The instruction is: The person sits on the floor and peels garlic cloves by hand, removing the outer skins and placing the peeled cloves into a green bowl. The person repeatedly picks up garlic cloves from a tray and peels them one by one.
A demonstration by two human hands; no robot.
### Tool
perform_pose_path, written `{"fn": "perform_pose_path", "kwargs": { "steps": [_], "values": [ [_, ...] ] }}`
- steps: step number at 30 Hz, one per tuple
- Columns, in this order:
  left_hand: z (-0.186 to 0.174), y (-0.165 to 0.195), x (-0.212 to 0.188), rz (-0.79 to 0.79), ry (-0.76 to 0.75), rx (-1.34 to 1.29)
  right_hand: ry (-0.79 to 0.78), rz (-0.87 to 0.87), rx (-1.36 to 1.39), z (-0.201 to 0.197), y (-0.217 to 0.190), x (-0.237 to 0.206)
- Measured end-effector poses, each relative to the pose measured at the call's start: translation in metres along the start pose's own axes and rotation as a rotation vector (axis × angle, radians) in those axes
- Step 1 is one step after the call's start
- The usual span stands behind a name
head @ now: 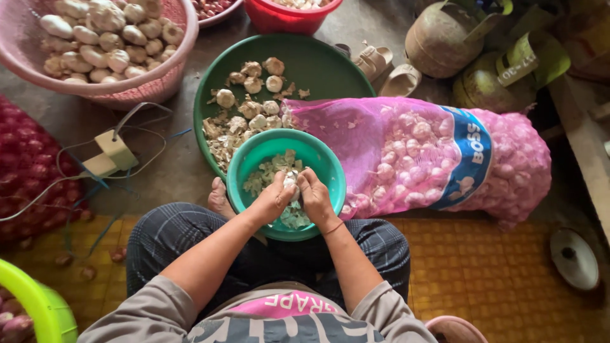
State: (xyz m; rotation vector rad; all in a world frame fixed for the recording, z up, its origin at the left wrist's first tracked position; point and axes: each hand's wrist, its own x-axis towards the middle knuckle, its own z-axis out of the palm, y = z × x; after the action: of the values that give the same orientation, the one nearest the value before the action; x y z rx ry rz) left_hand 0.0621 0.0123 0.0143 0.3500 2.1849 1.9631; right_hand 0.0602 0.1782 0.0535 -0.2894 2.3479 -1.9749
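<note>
Both my hands meet over a small teal bowl (pixel 321 160) resting on my lap. My left hand (pixel 272 200) and my right hand (pixel 314 195) together grip one garlic bulb (pixel 291 181), fingers pressed into it. The bowl holds pale garlic skins and bits. Just beyond it lies a large green basin (pixel 318 67) with several garlic bulbs (pixel 253 101) and loose peel. A pink mesh sack of garlic (pixel 438 155) lies on its side to the right, its mouth open over the basin.
A pink basket of garlic bulbs (pixel 105 38) stands at the far left. A red mesh sack of onions (pixel 28 165) lies at the left edge, beside a white plug adapter with wires (pixel 113 152). Sandals (pixel 384 67), gas cylinders (pixel 445 35), a red bowl (pixel 286 16) sit behind.
</note>
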Motion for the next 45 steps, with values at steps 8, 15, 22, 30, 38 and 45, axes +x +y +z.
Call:
{"fn": "perform_pose_path", "kwargs": {
  "steps": [8, 15, 22, 30, 38, 45],
  "values": [
    [0.004, 0.026, 0.0, -0.184, -0.061, -0.171, 0.143, 0.344, 0.183, -0.019, -0.014, 0.014],
    [-0.025, 0.024, 0.005, -0.037, -0.048, -0.393, 0.011, 0.108, 0.153, -0.022, -0.027, 0.008],
    [-0.021, 0.025, 0.004, -0.039, -0.047, -0.259, 0.215, -0.277, -0.389, -0.014, -0.015, 0.007],
    [-0.028, 0.029, 0.008, -0.126, 0.046, -0.576, -0.041, 0.322, 0.339, -0.028, -0.023, 0.005],
    [-0.03, 0.027, 0.008, -0.249, 0.0, -0.732, 0.086, 0.207, 0.126, -0.016, -0.011, 0.006],
    [-0.029, 0.023, 0.011, -0.176, 0.099, -0.708, -0.176, 0.204, 0.281, -0.023, -0.024, 0.001]
  ]
}}
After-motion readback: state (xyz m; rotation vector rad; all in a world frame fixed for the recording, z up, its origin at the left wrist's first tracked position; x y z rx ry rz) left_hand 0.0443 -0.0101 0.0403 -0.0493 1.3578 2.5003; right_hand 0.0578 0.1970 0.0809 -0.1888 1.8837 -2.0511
